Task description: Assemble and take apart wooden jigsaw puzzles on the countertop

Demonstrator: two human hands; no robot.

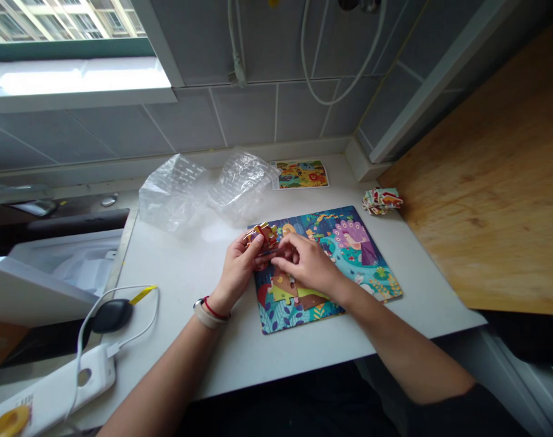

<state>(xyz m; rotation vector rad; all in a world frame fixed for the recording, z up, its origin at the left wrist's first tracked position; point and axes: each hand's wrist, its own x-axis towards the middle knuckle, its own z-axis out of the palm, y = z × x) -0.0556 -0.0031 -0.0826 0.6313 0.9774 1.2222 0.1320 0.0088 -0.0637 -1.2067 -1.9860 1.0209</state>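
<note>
- Left hand: fingers curled and thumb pressed down, gripping a small stack of colourful puzzle pieces above the left part of a puzzle board. The wrist wears a red cord and a pale band.
- Right hand: half-closed, over the board and right beside the left hand, thumb and forefinger bent toward each other near the stack. Whether a piece is between those fingertips cannot be told.
- Beneath both hands: the puzzle board, lying flat and slightly turned on a white counter. It shows a blue-green garden scene with a purple peacock at right; brown and lime pieces with jigsaw outlines lie at lower left.
- Beyond the board's far right corner: a loose pile of puzzle pieces, near a wooden panel.
- Behind the board: a small, bright picture card, with crumpled clear plastic to its left.
- Far left: a rounded black object with a yellow tab, beside a white cable and a long white device.
- At the back: grey wall tiles and a window at upper left.
</note>
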